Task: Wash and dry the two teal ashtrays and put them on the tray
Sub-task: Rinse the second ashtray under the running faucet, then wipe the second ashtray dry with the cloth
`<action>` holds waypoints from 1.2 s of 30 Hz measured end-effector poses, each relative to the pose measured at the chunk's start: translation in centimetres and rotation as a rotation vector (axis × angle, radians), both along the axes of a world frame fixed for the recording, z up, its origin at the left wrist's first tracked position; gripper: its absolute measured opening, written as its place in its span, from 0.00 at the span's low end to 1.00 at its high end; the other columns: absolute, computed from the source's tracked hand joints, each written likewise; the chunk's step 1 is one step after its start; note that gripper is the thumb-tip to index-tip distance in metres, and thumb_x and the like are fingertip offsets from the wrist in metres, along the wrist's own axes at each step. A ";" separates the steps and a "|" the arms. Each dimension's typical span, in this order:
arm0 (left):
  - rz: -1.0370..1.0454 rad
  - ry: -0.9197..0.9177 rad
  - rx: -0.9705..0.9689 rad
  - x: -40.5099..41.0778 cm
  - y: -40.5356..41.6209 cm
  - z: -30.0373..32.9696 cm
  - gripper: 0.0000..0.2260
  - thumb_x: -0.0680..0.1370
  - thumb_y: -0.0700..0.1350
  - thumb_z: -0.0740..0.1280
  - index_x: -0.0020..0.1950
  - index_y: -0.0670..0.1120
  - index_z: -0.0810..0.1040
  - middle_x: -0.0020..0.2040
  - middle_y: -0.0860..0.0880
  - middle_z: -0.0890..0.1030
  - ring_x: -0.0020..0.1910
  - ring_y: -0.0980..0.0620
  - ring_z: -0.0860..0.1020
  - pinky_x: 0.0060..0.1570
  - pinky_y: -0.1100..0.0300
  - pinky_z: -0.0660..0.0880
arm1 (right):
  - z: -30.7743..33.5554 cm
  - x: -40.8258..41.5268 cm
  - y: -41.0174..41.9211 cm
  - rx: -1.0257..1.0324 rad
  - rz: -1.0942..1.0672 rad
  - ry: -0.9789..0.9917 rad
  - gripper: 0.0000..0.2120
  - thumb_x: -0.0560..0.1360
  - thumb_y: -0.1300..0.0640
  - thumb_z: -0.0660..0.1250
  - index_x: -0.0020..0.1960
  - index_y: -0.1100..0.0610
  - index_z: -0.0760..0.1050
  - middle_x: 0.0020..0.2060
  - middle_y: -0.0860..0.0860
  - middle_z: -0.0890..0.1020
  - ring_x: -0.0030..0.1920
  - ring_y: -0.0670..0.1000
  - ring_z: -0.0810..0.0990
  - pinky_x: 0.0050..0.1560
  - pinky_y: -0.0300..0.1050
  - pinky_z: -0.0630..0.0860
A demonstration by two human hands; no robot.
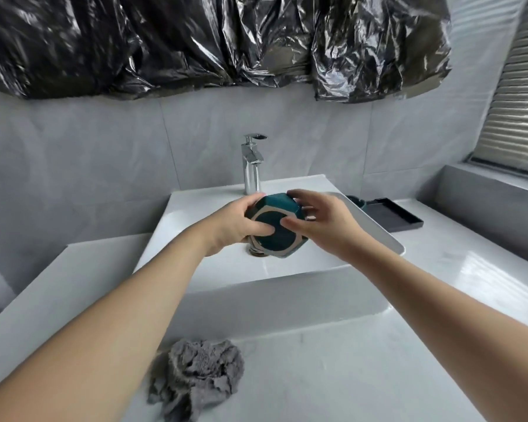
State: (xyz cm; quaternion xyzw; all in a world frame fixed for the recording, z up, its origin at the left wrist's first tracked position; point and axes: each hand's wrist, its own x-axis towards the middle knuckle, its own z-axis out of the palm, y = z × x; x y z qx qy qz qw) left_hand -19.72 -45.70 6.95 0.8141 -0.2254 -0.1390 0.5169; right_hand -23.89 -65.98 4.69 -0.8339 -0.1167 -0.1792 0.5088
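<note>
Both hands' grip is closed on one teal ashtray [275, 228], left hand [237, 224] and right hand [323, 222] on opposite sides, its underside turned to the camera, above the white sink [195, 263] below the tap [252, 164]. A second ashtray [354, 201], mostly hidden, sits on the black tray [393, 216] on the worktop [363, 360]; a grey cloth [197, 376] lies crumpled near the sink's front.

A basin [195, 269] sits on the worktop [378, 360], with the tap [252, 166] at its back edge. Over the basin, both hands hold one ashtray [275, 229] between them, underside toward the camera: the left hand [238, 226] on its left, the right hand [320, 223] on its right. A cloth [198, 376] lies on the worktop in front of the basin. Right of the basin and behind its rim a tray [400, 214] rests on the worktop, with what may be the second ashtray [355, 201] at its left end.
</note>
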 end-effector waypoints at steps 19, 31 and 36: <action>0.043 -1.090 0.547 -2.3 0.9 -2.6 0.20 0.72 0.44 0.70 0.62 0.49 0.68 0.65 0.49 0.75 0.67 0.51 0.68 0.46 0.48 0.81 | 0.8 0.4 -0.7 0.518 0.174 0.849 0.09 0.80 0.57 0.63 0.52 0.63 0.75 0.49 0.61 0.80 0.40 0.60 0.84 0.47 0.51 0.84; -0.020 -0.234 1.266 -12.9 3.2 -2.5 0.11 0.74 0.53 0.63 0.53 0.51 0.74 0.52 0.50 0.78 0.51 0.48 0.78 0.47 0.56 0.74 | 0.8 -0.7 0.6 0.417 -0.118 0.664 0.10 0.75 0.56 0.69 0.51 0.62 0.75 0.41 0.59 0.80 0.35 0.58 0.82 0.42 0.49 0.83; 0.100 -0.206 1.441 -14.5 4.4 -10.5 0.26 0.72 0.55 0.63 0.69 0.50 0.65 0.64 0.42 0.72 0.60 0.39 0.77 0.57 0.48 0.77 | 0.3 -1.7 1.9 0.415 -0.131 0.618 0.16 0.74 0.55 0.70 0.57 0.63 0.75 0.46 0.60 0.82 0.30 0.56 0.84 0.34 0.48 0.83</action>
